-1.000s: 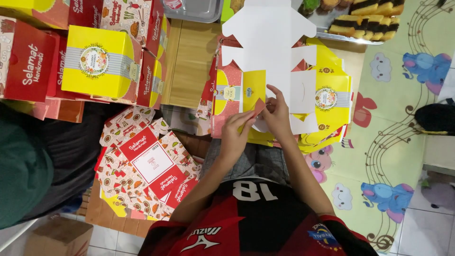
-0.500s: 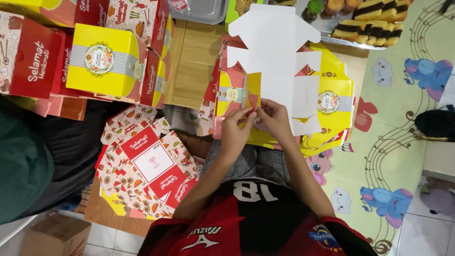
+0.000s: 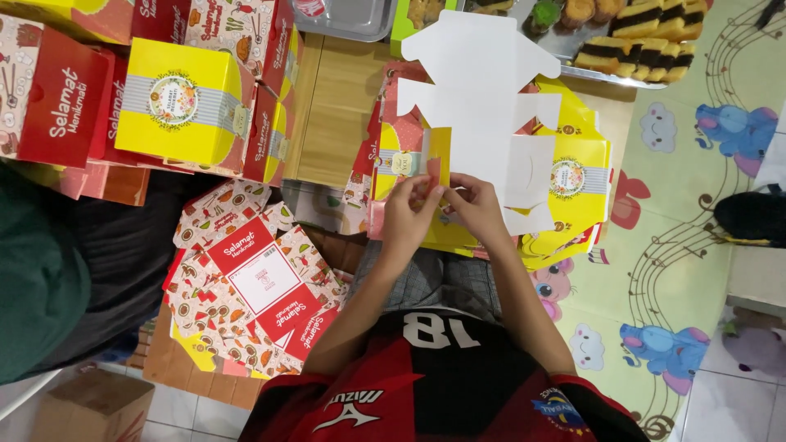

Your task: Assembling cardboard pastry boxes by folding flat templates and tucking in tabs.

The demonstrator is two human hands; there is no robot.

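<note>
Both hands meet at the lower edge of an unfolded cardboard box blank (image 3: 483, 90), its white inner face turned up and its yellow printed flap showing beside the left hand. The left hand (image 3: 411, 214) is pinched shut on a small yellow-and-pink flap; the right hand (image 3: 475, 209) is closed on the adjoining white panel, fingertips touching those of the left. Compared with a second ago the hands have drawn closer and the flap has been turned further inward, so the fold looks to be partly made, not yet locked. Whether a tab is already seated in a slot cannot be told; the fingers cover it.

Under the blank lies a stack of flat yellow blanks (image 3: 573, 188). Well to the left of the left hand sit assembled yellow and red boxes (image 3: 176, 102). Below and left of it lies a pile of flat red patterned blanks (image 3: 254, 286). Beyond the hands, a tray of layered cake slices (image 3: 639, 49).
</note>
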